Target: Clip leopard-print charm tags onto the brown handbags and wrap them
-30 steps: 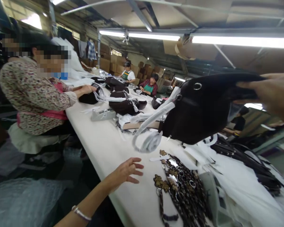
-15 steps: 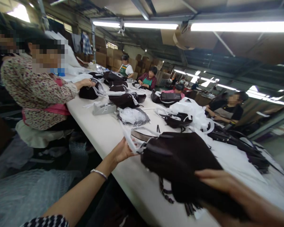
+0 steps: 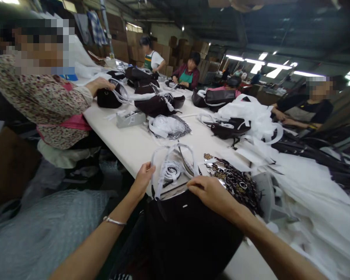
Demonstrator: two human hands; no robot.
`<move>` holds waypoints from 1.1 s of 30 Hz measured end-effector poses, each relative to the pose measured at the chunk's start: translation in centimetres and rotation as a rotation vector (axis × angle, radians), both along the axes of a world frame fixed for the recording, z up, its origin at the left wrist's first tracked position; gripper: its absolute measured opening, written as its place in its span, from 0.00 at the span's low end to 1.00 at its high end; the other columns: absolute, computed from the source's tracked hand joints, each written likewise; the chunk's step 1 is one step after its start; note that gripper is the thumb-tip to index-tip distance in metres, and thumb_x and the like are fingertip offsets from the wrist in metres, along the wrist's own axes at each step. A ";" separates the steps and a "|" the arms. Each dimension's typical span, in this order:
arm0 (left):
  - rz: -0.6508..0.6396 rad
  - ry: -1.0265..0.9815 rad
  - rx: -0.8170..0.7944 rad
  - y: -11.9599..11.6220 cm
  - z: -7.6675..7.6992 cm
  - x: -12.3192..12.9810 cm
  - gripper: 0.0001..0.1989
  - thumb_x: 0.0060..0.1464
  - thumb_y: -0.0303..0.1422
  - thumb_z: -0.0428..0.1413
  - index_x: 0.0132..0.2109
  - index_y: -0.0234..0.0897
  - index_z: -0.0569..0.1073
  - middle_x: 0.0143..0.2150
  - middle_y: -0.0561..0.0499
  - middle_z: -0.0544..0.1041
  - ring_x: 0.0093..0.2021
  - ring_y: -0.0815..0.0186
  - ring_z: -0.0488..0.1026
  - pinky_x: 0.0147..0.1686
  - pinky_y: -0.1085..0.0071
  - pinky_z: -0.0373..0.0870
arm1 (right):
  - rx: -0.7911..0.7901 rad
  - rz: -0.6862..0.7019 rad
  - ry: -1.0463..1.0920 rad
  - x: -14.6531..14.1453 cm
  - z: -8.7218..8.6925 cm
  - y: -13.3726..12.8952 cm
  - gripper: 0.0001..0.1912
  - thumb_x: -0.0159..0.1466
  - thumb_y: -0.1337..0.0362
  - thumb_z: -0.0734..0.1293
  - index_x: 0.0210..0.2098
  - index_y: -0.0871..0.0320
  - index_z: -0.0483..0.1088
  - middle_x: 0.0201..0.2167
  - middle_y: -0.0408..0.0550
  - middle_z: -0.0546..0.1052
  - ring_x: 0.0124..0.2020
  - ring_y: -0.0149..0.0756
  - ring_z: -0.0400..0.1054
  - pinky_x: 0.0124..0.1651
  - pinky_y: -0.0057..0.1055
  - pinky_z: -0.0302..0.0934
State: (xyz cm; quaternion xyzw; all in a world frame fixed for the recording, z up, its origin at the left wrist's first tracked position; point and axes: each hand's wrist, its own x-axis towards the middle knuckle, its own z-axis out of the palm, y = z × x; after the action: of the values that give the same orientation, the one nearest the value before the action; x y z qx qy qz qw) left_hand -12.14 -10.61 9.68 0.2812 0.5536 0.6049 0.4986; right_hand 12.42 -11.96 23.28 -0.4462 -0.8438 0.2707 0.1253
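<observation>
A dark handbag (image 3: 189, 237) hangs upright in front of me at the table edge, its opening upward. Its handles (image 3: 160, 177) are wrapped in white film or paper. My left hand (image 3: 143, 178) has its fingers closed at the left side of the wrapped handle. On the bag's top rim, the fingers of my right hand (image 3: 208, 190) pinch the edge. A coiled strap in white wrapping (image 3: 172, 171) shows at the opening between my hands. The bag's lower part runs out of view.
Behind the bag, a pile of brown chains (image 3: 230, 179) lies beside a grey tape dispenser (image 3: 268, 194). White sheets (image 3: 315, 194) spread at right. More dark bags (image 3: 154, 103) and another dispenser (image 3: 131, 119) are further along the table. Co-workers sit around it; bubble wrap (image 3: 61, 229) lies at lower left.
The handbag has swung from lying sideways to hanging upright, nearer to me. My right hand has moved from its blurred lower end to the top rim. The chain pile has come into view.
</observation>
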 end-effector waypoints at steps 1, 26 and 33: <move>-0.019 0.017 -0.003 -0.6 -0.3 0.1 0.23 0.51 0.41 0.61 0.50 0.35 0.69 0.52 0.43 0.74 0.51 0.59 0.72 0.52 0.62 0.67 | 0.070 0.026 -0.045 -0.9 -1.3 1.5 0.10 0.63 0.67 0.63 0.39 0.58 0.76 0.39 0.48 0.79 0.42 0.36 0.72 0.48 0.30 0.62; -0.771 1.335 0.092 -4.7 2.1 5.3 0.17 0.49 0.41 0.62 0.42 0.35 0.73 0.40 0.38 0.76 0.43 0.47 0.73 0.44 0.57 0.67 | 0.583 0.412 -0.316 -3.0 -9.2 10.1 0.16 0.59 0.72 0.62 0.46 0.63 0.70 0.38 0.54 0.74 0.45 0.43 0.63 0.59 0.42 0.50; -0.765 1.031 0.076 -2.5 1.5 5.6 0.14 0.40 0.37 0.65 0.33 0.41 0.70 0.35 0.47 0.76 0.41 0.50 0.74 0.43 0.62 0.68 | 0.514 0.463 -0.209 -3.0 -5.3 8.9 0.16 0.62 0.72 0.60 0.47 0.63 0.71 0.41 0.54 0.73 0.47 0.40 0.65 0.54 0.34 0.57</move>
State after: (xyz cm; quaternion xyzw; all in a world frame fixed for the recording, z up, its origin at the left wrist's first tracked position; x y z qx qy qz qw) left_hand -6.54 -13.13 11.17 0.7308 0.5611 0.1906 0.3387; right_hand 9.45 -3.11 17.99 -0.2226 -0.9712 0.0236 0.0818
